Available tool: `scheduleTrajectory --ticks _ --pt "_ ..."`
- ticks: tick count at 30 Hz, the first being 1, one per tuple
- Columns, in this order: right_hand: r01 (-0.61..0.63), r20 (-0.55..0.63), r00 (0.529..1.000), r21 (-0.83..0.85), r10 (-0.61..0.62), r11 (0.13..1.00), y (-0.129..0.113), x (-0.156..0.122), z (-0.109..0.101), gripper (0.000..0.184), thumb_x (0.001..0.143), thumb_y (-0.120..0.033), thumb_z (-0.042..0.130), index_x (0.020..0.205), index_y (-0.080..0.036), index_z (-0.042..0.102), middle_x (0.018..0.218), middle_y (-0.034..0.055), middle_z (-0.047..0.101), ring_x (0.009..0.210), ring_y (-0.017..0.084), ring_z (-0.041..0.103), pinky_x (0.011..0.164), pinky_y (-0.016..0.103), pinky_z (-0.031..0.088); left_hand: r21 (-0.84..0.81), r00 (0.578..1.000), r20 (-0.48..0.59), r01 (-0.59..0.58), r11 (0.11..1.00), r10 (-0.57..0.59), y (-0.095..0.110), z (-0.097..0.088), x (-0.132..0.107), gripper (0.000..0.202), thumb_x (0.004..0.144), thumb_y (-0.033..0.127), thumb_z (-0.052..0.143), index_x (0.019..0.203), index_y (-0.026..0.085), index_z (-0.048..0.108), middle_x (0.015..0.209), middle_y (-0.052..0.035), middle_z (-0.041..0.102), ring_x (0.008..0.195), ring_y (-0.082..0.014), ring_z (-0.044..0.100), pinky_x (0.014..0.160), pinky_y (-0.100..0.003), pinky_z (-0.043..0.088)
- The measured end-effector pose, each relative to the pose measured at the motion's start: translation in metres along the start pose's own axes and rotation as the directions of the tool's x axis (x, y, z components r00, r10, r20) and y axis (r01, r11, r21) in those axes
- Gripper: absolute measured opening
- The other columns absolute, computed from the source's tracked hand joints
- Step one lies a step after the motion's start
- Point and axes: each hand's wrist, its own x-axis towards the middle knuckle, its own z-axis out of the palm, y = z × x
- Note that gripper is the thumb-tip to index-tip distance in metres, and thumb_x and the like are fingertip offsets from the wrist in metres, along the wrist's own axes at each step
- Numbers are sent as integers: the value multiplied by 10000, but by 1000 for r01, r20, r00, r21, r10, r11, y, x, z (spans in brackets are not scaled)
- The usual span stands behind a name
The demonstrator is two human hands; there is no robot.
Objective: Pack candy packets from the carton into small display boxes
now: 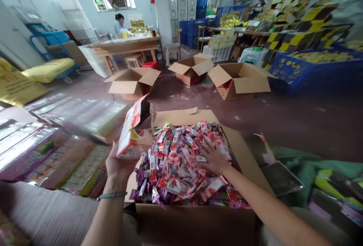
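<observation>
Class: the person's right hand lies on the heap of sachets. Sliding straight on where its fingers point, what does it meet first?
More sachets: the right hand rests on the heap and points across it. Beyond, probably the far flap of the cardboard box.

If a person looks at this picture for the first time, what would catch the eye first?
First, the heap of pink and red sachets filling the large cardboard box at bottom centre, with the right hand spread flat on it. Just left of it, the left hand holds up a small printed carton with its flap open. Behind, three open cartons stand on the dark floor.
</observation>
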Motion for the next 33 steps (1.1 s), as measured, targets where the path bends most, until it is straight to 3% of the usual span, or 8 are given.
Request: scheduleTrajectory --ticks 6,11,13,15,19,23,28,33 --pt "41 62 997 2 -41 999 16 -20 -39 561 980 -542 623 1438 -217 621 1630 135 413 1558 425 209 1240 723 147 -2 998 57 -6 1000 6 4 -3 0 486 1054 417 391 1351 147 666 1108 -153 791 893 -297 772 757 -438 648" --pt "-137 147 981 77 124 988 12 -31 -63 647 784 -160 601 1430 -158 617 1671 155 329 1570 410 191 1269 671 144 -12 1000 7 -13 1000 13 6 3 -4 497 1061 397 381 1356 106 654 1073 -153 797 867 -278 772 733 -413 645" --pt "-218 129 972 168 198 961 -3 -27 -65 664 835 -207 551 1498 -156 550 1698 147 267 1579 401 169 1267 678 144 -17 1000 -19 -8 1000 8 5 6 -5 492 1062 383 379 1358 98 650 1046 -148 801 861 -278 774 744 -419 647" --pt "-244 75 970 230 233 942 -24 -19 -61 645 973 -394 488 1592 -223 438 1720 117 213 1585 410 136 1253 712 125 -22 1000 -17 -9 1000 9 3 8 -6 493 1062 380 377 1361 97 648 1064 -155 800 894 -292 775 786 -450 651" --pt "-248 -10 968 88 250 965 -50 1 -37 771 957 -780 465 1607 -370 406 1726 75 205 1557 532 38 1160 842 5 -28 1000 21 -2 1000 2 -2 6 -3 475 1055 382 405 1383 131 641 1088 -162 797 901 -295 780 809 -456 653" --pt "-330 57 943 30 328 944 -36 10 -7 716 985 -736 478 1612 -407 374 1731 30 196 1535 577 37 1122 872 125 -12 1000 7 3 1000 -3 -2 7 -4 462 1055 376 415 1417 175 622 1037 -130 808 876 -292 781 802 -474 657" --pt "-348 61 935 -20 349 937 -13 16 9 695 1009 -689 475 1626 -405 332 1742 6 136 1549 547 15 1152 845 122 61 999 2 42 997 -42 -1 8 -3 387 1059 367 428 1354 288 666 1114 -52 807 971 -276 777 842 -461 661" --pt "-340 86 937 -3 339 940 -11 17 3 672 1024 -654 438 1631 -398 309 1738 -12 106 1565 512 -2 1174 811 172 62 995 15 102 993 -103 -16 -2 -4 375 1045 354 478 1276 182 719 1054 -108 812 897 -281 783 788 -411 653"
